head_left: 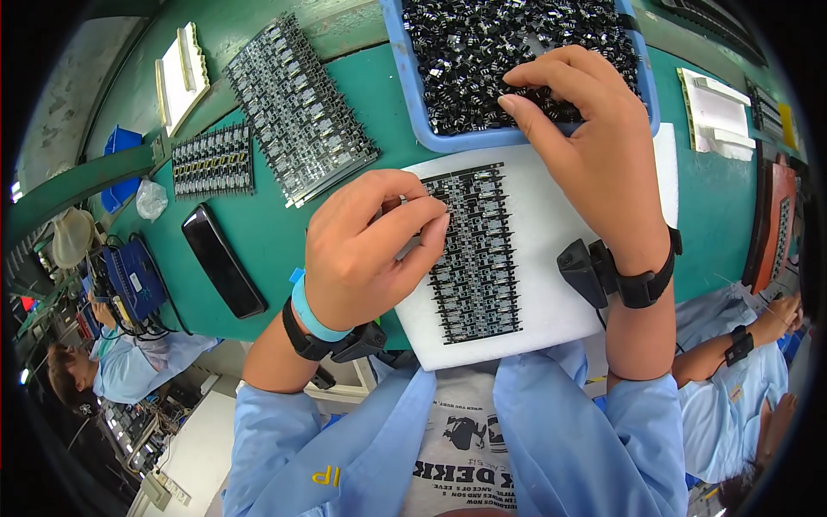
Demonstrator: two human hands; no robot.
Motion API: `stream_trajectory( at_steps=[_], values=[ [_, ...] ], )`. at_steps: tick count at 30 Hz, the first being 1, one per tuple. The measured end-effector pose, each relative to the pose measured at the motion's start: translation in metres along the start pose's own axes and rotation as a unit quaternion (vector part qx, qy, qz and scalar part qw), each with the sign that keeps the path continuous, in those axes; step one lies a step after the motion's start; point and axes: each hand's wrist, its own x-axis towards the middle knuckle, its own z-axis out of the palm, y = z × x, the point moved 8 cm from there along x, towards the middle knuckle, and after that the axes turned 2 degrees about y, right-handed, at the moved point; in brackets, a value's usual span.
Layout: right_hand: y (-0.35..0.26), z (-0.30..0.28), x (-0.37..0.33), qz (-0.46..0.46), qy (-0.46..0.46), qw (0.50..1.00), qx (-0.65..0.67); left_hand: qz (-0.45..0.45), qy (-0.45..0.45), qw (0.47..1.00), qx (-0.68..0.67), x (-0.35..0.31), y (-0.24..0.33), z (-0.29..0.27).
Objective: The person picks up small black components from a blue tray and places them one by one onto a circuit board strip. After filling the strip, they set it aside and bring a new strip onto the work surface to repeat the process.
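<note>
A panel of small circuit boards (475, 258) lies on a white foam sheet (560, 302). My left hand (366, 246) is at the panel's upper left part, thumb and forefinger closed in a pinch; what they hold, if anything, is hidden. Over the near side of a blue bin (422, 129) reaches my right hand (594, 129). Its thumb and forefinger are slightly apart, and I see nothing held between them. Small black parts with shiny metal pins (465, 52) fill the bin.
A stack of similar panels (297, 112) and a smaller panel (213, 161) lie left on the green table (345, 82). Nearby are a black phone (224, 258) and a crumpled plastic bag (152, 200). White holders (717, 112) stand at right. Co-workers sit at both sides.
</note>
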Motion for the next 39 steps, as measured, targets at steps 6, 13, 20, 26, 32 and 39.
stream_trajectory(
  at_steps=[6,13,20,26,32,39],
  values=[
    [-0.004,-0.001,0.000,-0.023,0.012,0.999,-0.026,0.008,-0.007,1.000,0.001,0.000,0.001,0.001],
    [-0.002,0.002,0.001,-0.031,-0.004,0.999,-0.011,0.004,0.005,1.000,-0.006,0.000,0.001,0.002],
    [-0.006,0.006,0.007,-0.063,-0.004,0.998,0.001,0.033,-0.012,0.991,0.126,0.038,0.019,-0.014],
    [0.002,0.003,0.004,0.027,0.020,0.997,0.070,0.040,-0.060,0.985,0.159,0.042,0.014,0.006],
    [0.010,-0.005,0.005,0.139,0.050,0.975,0.167,0.043,-0.028,0.987,0.152,0.048,0.010,0.007],
    [0.009,0.002,0.004,0.124,0.015,0.981,0.151,0.052,-0.010,0.991,0.123,0.049,0.003,0.006]
  ],
)
